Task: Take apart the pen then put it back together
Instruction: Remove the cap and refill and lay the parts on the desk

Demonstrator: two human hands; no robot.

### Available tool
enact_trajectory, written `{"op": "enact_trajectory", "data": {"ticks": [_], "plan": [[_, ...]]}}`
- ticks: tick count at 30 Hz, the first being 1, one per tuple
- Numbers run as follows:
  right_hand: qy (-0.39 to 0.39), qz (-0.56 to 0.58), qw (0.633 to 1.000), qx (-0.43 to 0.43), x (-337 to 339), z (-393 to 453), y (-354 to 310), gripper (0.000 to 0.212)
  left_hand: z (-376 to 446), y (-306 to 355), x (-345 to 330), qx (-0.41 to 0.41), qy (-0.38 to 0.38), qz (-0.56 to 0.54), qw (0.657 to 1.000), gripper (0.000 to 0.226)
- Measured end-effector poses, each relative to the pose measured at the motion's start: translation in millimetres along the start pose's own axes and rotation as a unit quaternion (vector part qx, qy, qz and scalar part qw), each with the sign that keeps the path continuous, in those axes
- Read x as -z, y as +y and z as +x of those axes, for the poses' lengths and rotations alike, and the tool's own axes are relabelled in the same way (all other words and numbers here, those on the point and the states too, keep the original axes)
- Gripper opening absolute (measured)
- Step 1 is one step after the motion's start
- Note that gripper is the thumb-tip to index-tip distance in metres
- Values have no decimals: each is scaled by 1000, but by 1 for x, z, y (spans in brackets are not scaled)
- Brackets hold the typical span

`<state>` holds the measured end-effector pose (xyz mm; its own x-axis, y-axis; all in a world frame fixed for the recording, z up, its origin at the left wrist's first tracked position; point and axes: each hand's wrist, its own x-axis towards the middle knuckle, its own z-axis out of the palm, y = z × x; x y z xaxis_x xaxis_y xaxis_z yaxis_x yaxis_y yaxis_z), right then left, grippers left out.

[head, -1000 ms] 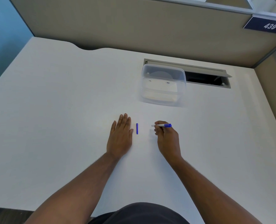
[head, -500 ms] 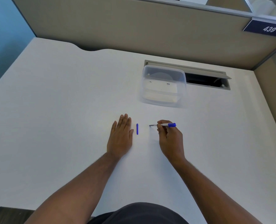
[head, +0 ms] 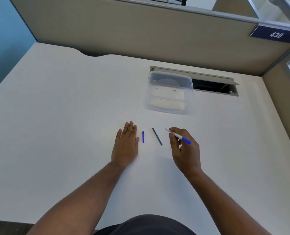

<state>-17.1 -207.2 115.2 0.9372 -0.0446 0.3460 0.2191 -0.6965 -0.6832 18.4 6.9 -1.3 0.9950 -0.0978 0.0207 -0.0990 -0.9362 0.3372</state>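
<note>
My right hand [head: 186, 150] grips the pen barrel [head: 179, 136], a white tube with a blue end plug, tilted with its open end pointing up-left. A thin dark ink refill [head: 157, 136] lies loose on the white desk [head: 56, 133], just left of that hand. The small blue cap [head: 143, 137] lies upright further left. My left hand [head: 126, 145] rests flat on the desk beside the cap, fingers together, holding nothing.
A clear plastic container [head: 169, 94] stands behind the parts. Behind it is an open cable slot [head: 214, 87] in the desk. Beige partition walls close off the back and the right side.
The dark refill has come out of the barrel and now lies on the desk. My right hand has shifted right and tilted the barrel. My left hand has stayed put.
</note>
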Motion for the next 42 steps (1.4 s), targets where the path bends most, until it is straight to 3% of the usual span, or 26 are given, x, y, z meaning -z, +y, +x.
{"op": "enact_trajectory", "data": {"ticks": [3,7,14,24,29,35,42], "plan": [[-75,-85,991,73,-3,0,6,33,0,0,0,0,-4,2,1000,55],[-203,-184,945,179,-18,-2,21,54,0,0,0,-3,0,5,1000,55],[-322,-283,876,220,-59,3,41,79,1,-2,-1,1,-6,7,1000,57],[-339,-339,861,170,-81,20,44,85,1,-2,-2,-3,2,11,1000,56],[-316,-318,882,147,-75,21,40,83,0,-1,-1,-1,2,22,1000,56],[-206,-209,956,-24,-58,36,45,49,1,0,-1,-5,9,23,1000,55],[-257,-187,944,-89,-53,33,48,29,1,0,-2,-3,5,24,1000,55]]}}
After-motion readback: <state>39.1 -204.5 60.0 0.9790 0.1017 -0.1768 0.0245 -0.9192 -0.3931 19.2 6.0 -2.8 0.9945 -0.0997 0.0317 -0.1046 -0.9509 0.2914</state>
